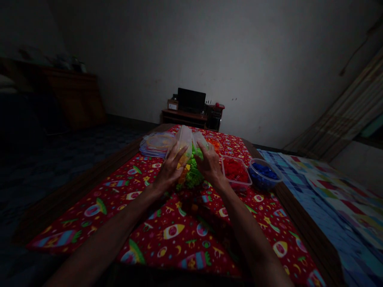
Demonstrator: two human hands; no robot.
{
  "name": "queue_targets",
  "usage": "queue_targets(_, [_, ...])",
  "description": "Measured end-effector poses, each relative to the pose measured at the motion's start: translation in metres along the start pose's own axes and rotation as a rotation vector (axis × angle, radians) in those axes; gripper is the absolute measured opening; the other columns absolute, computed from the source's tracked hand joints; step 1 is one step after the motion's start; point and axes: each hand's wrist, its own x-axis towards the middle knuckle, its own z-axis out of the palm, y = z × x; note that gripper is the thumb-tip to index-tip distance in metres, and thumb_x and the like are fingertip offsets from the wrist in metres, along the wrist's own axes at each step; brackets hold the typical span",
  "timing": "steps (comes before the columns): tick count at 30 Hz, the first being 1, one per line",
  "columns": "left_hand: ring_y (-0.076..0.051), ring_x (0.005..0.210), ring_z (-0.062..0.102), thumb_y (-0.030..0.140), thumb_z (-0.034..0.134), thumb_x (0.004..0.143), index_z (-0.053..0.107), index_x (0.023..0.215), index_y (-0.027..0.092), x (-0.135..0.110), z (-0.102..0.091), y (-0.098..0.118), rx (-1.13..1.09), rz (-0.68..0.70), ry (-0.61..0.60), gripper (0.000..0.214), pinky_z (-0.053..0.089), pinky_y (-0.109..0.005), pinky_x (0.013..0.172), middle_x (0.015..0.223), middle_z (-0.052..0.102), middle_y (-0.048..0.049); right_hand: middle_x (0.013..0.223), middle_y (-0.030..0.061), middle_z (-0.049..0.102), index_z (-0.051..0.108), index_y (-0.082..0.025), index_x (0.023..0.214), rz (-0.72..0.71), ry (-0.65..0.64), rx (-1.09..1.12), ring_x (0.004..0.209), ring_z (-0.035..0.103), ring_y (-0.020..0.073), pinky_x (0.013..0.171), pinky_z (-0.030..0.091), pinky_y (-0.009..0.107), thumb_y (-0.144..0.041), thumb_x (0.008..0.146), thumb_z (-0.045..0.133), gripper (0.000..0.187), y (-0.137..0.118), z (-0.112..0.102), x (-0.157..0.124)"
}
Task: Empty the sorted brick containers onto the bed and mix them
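The left hand [172, 167] and right hand [211, 163] hide parts of two tipped see-through tubs, their spread, bent fingers holding one each, the left tub [184, 137] and the right tub [198, 138]. Green pieces [194, 177] and yellow pieces [187, 168] sit between the hands, partly covered, and it is too dark to tell their shapes; orange pieces [214, 144] peek out behind the right hand. Lids [155, 145] are piled past the left hand, and a red tub [239, 185], then a blue bowl [266, 184], stand right of the right hand on the desk [173, 231].
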Motion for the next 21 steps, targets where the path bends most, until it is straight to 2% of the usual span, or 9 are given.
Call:
queue_targets(4, [-0.027,0.141,0.025,0.017,0.054,0.084,0.03,0.143,0.031,-0.001,-0.002,-0.001,0.019,0.006,0.002,0.065,0.039,-0.046,0.108,0.157,0.018,-0.0035,0.131,0.0165,0.047,0.05,-0.019,0.131,-0.008,0.003,-0.012,0.119,0.045,0.0304,0.094,0.042,0.046,-0.028,0.089,0.048,0.043,-0.005,-0.001,0.001])
queue_targets(12, [-0.027,0.137,0.033,0.018,0.06,0.082,0.031,0.142,0.029,-0.002,-0.007,-0.007,0.028,-0.001,0.08,0.067,0.043,-0.04,0.106,0.156,0.022,-0.0052,0.137,0.0135,0.043,0.05,-0.022,0.132,-0.066,0.002,-0.026,0.125,0.041,0.0295,0.1,0.04,0.048,-0.022,0.089,0.049,0.043,-0.015,-0.007,0.002])
queue_targets(21, [-0.026,0.139,0.03,0.023,0.057,0.086,0.029,0.143,0.028,0.0,-0.017,-0.002,0.039,0.007,0.138,0.064,0.037,-0.042,0.11,0.156,0.021,-0.0066,0.138,0.014,0.043,0.053,-0.021,0.129,-0.117,-0.002,-0.04,0.13,0.038,0.0289,0.104,0.038,0.048,-0.023,0.091,0.048,0.039,-0.021,-0.011,0.003])
